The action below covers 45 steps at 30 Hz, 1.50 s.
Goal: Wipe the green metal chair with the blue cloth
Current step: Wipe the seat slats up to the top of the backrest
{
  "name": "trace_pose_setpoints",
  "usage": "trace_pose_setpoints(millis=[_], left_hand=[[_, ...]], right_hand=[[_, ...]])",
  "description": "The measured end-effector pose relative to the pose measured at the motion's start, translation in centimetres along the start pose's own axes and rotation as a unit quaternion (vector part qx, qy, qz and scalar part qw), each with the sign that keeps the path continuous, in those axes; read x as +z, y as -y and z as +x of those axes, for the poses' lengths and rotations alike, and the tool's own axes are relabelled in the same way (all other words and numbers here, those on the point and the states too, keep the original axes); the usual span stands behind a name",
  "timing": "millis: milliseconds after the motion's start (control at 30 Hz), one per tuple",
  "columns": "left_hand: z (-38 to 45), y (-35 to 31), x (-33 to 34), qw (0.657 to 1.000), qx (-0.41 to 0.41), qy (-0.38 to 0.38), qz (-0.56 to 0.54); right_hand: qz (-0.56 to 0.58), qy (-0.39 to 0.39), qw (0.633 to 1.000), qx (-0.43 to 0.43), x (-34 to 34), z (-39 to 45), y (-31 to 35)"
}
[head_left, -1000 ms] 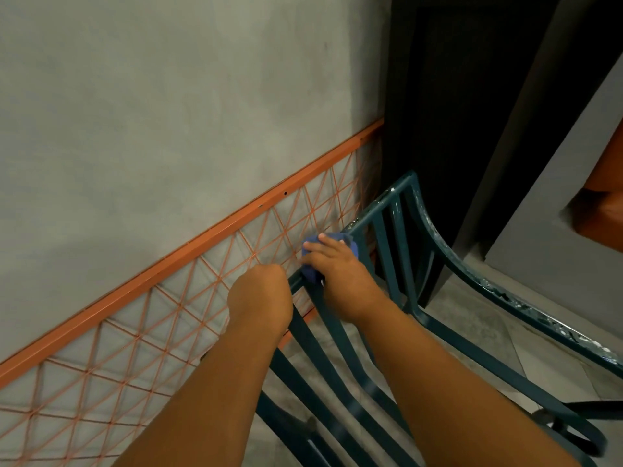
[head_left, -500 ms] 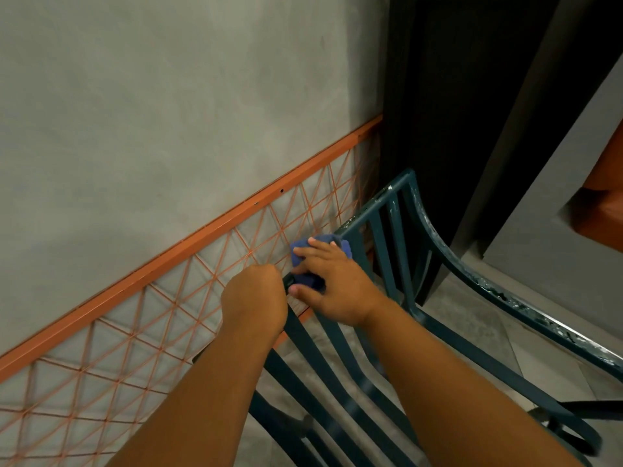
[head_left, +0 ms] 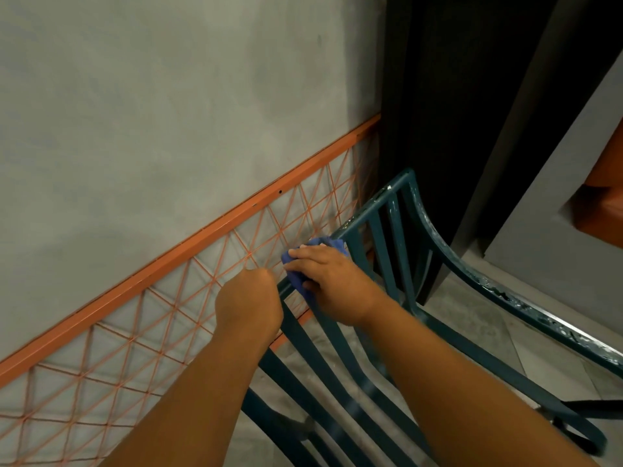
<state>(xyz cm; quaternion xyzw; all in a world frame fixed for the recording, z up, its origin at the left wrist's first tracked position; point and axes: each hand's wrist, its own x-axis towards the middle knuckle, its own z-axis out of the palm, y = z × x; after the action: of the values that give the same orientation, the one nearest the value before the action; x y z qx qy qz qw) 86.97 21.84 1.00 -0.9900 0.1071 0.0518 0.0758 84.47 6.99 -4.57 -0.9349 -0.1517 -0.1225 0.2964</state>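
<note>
The green metal chair (head_left: 394, 230) has a slatted back and seat and a curved armrest with chipped paint on the right. My right hand (head_left: 332, 281) presses the blue cloth (head_left: 325, 245) over the chair's top back rail; the cloth is bunched around the rail and partly covered by my fingers. Just to the left, my left hand (head_left: 247, 303) is closed around the same rail, its fingers hidden behind the hand.
A grey wall (head_left: 151, 112) with an orange rail and orange lattice panel (head_left: 141, 318) runs close behind the chair. A dark door opening (head_left: 448, 106) stands beyond the chair. Grey tiled floor (head_left: 472, 318) shows under the slats. An orange object (head_left: 603, 203) is at the right edge.
My right hand has slid the blue cloth a short way left along the top rail, towards my left hand, and spread flatter over it. My left hand keeps its grip.
</note>
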Motion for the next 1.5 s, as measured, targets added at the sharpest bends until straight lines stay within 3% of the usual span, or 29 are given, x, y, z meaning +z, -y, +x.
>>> trace_pose_setpoints(millis=[200, 400, 600, 700, 800, 867, 933, 1033, 1100, 1333, 1500], left_hand=[[0.1, 0.3, 0.5, 1.000, -0.006, 0.008, -0.029], [0.4, 0.0, 0.4, 1.000, -0.004, 0.013, -0.007], [0.4, 0.1, 0.6, 1.000, 0.001, 0.004, -0.007], [0.6, -0.1, 0.0, 1.000, 0.003, 0.020, 0.021], [1.1, -0.5, -0.8, 0.998, 0.011, 0.043, 0.036], [1.6, -1.2, -1.3, 0.999, 0.029, 0.040, 0.005], [2.1, -2.2, -1.3, 0.997, 0.064, 0.008, -0.050], [3.1, -3.7, -0.5, 0.978, 0.133, -0.078, -0.140], [3.9, -4.3, 0.2, 0.964, 0.158, -0.126, -0.175], [5.6, -4.4, 1.9, 0.950, 0.181, -0.236, -0.098], [5.5, -4.5, 2.8, 0.937, 0.177, -0.270, -0.132]], right_hand=[[-0.045, -0.072, 0.990, 0.115, -1.7, 1.2, -2.8], [0.009, -0.031, 0.999, 0.044, -0.8, 0.3, -2.8], [-0.069, -0.051, 0.983, 0.163, -4.1, 2.5, -4.5], [-0.092, -0.047, 0.983, 0.154, -3.1, 3.1, -3.2], [0.007, -0.041, 0.997, 0.071, -1.9, 1.9, -3.0], [0.081, -0.056, 0.989, 0.110, -2.5, 1.5, -3.5], [0.056, -0.071, 0.985, 0.144, -2.5, 1.2, -3.9], [-0.043, -0.073, 0.990, 0.110, -1.4, 0.8, -4.0], [-0.046, -0.065, 0.993, 0.091, -1.2, 0.1, -4.8], [-0.047, -0.122, 0.975, 0.178, -2.8, 1.5, -6.5], [-0.027, -0.086, 0.992, 0.093, -3.7, 0.7, -7.0]])
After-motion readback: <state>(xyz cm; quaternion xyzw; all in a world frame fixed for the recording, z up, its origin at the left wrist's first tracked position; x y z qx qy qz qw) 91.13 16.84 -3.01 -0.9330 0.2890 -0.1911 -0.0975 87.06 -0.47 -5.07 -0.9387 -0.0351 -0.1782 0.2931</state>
